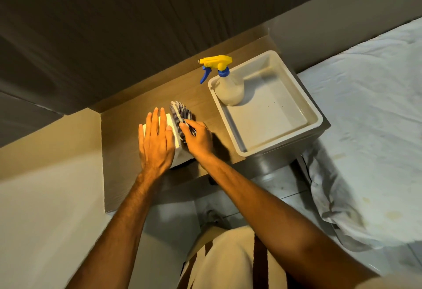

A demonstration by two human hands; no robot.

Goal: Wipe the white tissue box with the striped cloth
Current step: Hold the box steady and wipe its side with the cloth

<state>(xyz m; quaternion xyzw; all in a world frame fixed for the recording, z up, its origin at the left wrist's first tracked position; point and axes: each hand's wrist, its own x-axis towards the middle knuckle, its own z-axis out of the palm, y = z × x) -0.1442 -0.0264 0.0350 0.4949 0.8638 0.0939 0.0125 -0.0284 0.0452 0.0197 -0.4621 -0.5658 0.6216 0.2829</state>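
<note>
One white tissue box [177,139] stands on the wooden table [127,133], near its front edge and left of centre, largely covered by two bare hands. The left hand [156,140] lies flat on top of the box, palm down, its fingers stretched out and together; this grip is fully open and closes on nothing, only pressing the box down. The right hand [199,139] is just beside it at the box's right side, its grip closed around one striped cloth [181,114], dark and white, which is bunched against the right face of the box and sticks up past the fingertips toward the back of the table. To the right, well apart from the box, sits one pale rectangular plastic tub [316,115] at the table's right end. One spray bottle [228,87] with a yellow head and blue trigger stands upright in the tub's back left corner. A bed with a rumpled white sheet [365,128] lies to the right of the table.
</note>
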